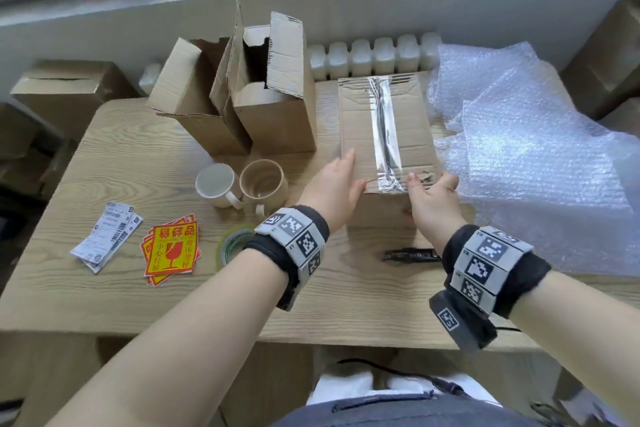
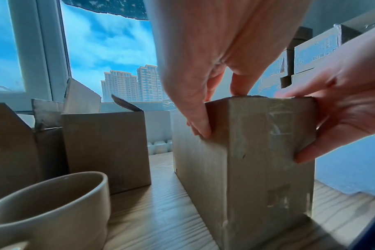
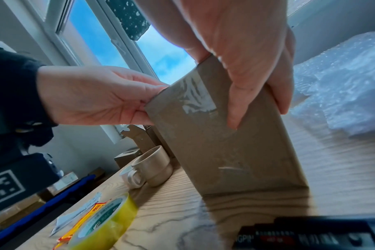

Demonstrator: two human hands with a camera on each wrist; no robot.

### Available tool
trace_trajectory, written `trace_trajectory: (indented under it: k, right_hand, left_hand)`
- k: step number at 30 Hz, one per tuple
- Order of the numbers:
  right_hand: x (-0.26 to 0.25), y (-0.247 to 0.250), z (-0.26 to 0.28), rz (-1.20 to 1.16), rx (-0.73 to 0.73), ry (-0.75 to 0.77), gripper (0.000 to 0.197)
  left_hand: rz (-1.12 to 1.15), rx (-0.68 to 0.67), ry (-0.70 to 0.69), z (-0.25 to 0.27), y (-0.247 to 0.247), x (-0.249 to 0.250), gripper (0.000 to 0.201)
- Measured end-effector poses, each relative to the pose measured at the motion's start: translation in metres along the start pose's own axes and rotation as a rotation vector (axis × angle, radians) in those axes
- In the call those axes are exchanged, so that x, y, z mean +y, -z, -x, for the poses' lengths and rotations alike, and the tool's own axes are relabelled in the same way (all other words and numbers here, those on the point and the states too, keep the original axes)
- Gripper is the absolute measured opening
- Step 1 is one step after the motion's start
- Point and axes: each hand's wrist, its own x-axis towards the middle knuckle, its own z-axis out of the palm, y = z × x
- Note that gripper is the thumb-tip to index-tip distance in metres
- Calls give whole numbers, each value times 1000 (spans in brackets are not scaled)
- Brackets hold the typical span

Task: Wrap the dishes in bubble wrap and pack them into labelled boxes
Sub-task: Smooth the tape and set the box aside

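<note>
Standing upright on the wooden desk (image 1: 138, 295), a closed cardboard box (image 1: 384, 121) sealed along its top with a strip of clear tape (image 1: 384, 128). Gripped from both sides at the near top edge: left hand (image 1: 334, 185) with thumb down the left wall and fingers laid over the top, right hand (image 1: 433, 199) curled over the near right corner, fingers draped down the front face (the tape end crumpled just beside them). Left of the sealed box, two open cardboard boxes (image 1: 273, 104) standing side by side, flaps up and torn. In front of those, two bare mugs touching each other: a white mug (image 1: 216, 184) and a beige mug (image 1: 263, 185), both upright with handles toward the viewer. Heaped at the right end of the desk, crumpled sheets of bubble wrap (image 1: 526, 149), just beside the sealed box. Near the front left, a stack of red-and-yellow fragile stickers (image 1: 171, 248), white shipping labels (image 1: 107, 236), and a roll of tape (image 1: 233, 243) partly hidden behind the left wrist. A dark marker (image 1: 410, 255) lying flat below the right wrist.
</note>
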Motion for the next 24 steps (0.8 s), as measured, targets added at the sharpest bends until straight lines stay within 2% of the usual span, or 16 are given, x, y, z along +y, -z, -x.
trace_trajectory:
  k: [3, 5, 7, 9, 11, 15, 20, 22, 24]
  right_hand:
    - [-6, 5, 0, 73, -25, 1, 61]
    - [-11, 8, 5, 302, 48, 60, 70]
    - [-18, 7, 16, 448, 158, 276, 74]
    - [-30, -2, 29, 412, 172, 550, 69]
    - [-45, -19, 38, 382, 78, 741, 62]
    - [-72, -66, 48, 399, -163, 915, 45]
    - [-96, -141, 60, 412, -362, 960, 17]
    - [-103, -184, 62, 467, -419, 914, 16]
    - [-108, -227, 62, 536, -476, 800, 21]
  left_hand:
    - [9, 6, 25, 7, 0, 2, 57]
    - [48, 38, 38, 13, 1, 0, 55]
    - [111, 99, 68, 22, 3, -8, 52]
    - [165, 169, 124, 33, 7, -21, 50]
    - [178, 232, 196, 45, 12, -40, 48]
    - [159, 310, 323, 67, 29, -87, 43]
    - [160, 348, 437, 92, 50, -171, 34]
    - [151, 300, 509, 102, 55, -213, 35]
    - [128, 248, 574, 113, 59, -253, 33]
